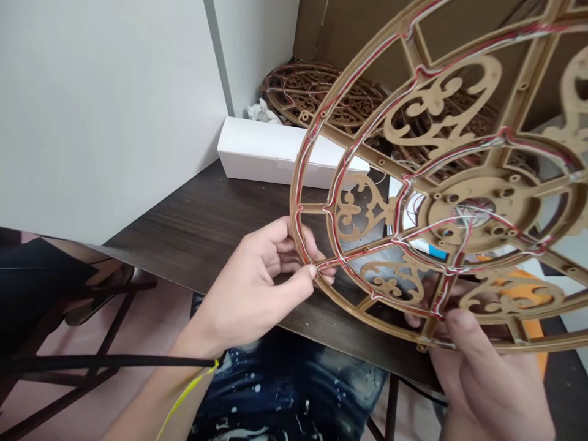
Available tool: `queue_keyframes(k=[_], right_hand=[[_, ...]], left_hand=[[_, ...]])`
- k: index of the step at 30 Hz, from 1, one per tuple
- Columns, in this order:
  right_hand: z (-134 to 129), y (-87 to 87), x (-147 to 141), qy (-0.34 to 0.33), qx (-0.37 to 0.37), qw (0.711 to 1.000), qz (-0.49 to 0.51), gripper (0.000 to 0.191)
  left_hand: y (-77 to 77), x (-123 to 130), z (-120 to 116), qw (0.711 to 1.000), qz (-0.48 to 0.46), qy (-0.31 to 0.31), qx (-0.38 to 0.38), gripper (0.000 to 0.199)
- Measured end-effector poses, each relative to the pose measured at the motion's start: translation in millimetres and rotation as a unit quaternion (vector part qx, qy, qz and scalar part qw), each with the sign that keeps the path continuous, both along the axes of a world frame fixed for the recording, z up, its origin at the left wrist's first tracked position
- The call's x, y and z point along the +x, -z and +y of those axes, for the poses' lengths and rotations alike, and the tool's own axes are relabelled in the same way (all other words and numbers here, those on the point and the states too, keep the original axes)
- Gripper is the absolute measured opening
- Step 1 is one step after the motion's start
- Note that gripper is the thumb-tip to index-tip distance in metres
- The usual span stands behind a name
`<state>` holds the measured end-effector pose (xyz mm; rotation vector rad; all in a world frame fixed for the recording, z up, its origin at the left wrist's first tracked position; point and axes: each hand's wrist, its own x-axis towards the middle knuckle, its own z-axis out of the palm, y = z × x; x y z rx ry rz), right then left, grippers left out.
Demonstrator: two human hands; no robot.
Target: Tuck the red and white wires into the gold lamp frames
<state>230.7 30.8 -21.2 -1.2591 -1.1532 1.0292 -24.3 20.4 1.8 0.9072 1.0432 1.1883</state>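
Note:
A large round tan wheel frame (362, 151) with scroll ornaments is held up, tilted, in front of me. Red and white wires (358, 251) run in its ring channels and spokes and bunch at the hub (432, 211). My left hand (257, 275) grips the outer rim at the lower left, thumb on the near side where a spoke meets it and fingers behind. At the bottom, my right hand (491, 361) holds the rim, its thumb against a wired spoke and its fingers partly hidden behind the frame.
Behind the frame lies a long white box (257, 150) on the dark wooden table (184, 226). More wired round frames (285, 92) are stacked near the back corner. A white panel (105, 110) stands at the left. An orange object (542, 361) shows behind my right hand.

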Motion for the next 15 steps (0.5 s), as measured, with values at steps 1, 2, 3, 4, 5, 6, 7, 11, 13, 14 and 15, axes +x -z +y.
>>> queue_keyframes(k=[1, 2, 3, 4, 5, 6, 7, 11, 13, 14, 15], right_hand=[[1, -1.5, -1, 0.003, -0.006, 1.0, 0.01, 0.019], [2, -2.9, -2, 0.005, -0.011, 1.0, 0.018, 0.02], [4, -4.3, -3, 0.007, -0.013, 1.0, 0.023, 0.02], [5, -5.4, -5, 0.009, -0.015, 1.0, 0.026, 0.02], [7, -6.4, -5, 0.011, -0.015, 0.999, 0.027, 0.02], [9, -7.1, -6, 0.012, -0.012, 1.0, 0.025, 0.019], [11, -7.6, -6, 0.014, -0.01, 1.0, 0.021, 0.018], [14, -8.7, 6, 0.031, 0.001, 0.999, 0.033, 0.033], [13, -10.7, 20, 0.06, 0.02, 0.997, 0.042, 0.032], [11, -12.7, 27, 0.07, 0.042, 0.996, 0.017, 0.027], [8, -15.6, 34, 0.072, 0.08, 0.993, -0.039, 0.028]], left_hand=[[0.3, 0, 0, 1.0, -0.004, 0.002, 0.002, 0.02], [0.6, 0, 0, 1.0, -0.008, 0.003, 0.003, 0.02], [1.0, 0, 0, 1.0, -0.012, 0.003, 0.004, 0.02], [1.5, 1, 0, 1.0, -0.017, 0.003, 0.004, 0.018], [2.0, 1, 1, 1.0, -0.021, 0.003, 0.002, 0.017], [2.6, 1, 1, 1.0, -0.024, 0.002, 0.0, 0.017], [3.3, 1, 1, 1.0, -0.027, 0.001, -0.004, 0.017], [6.4, 1, 1, 0.999, -0.031, -0.009, -0.014, 0.023], [7.4, 1, 1, 0.999, -0.033, -0.009, -0.015, 0.026], [7.6, 1, 1, 0.999, -0.036, -0.009, -0.015, 0.026], [7.5, 1, 1, 0.999, -0.039, -0.008, -0.016, 0.027]])
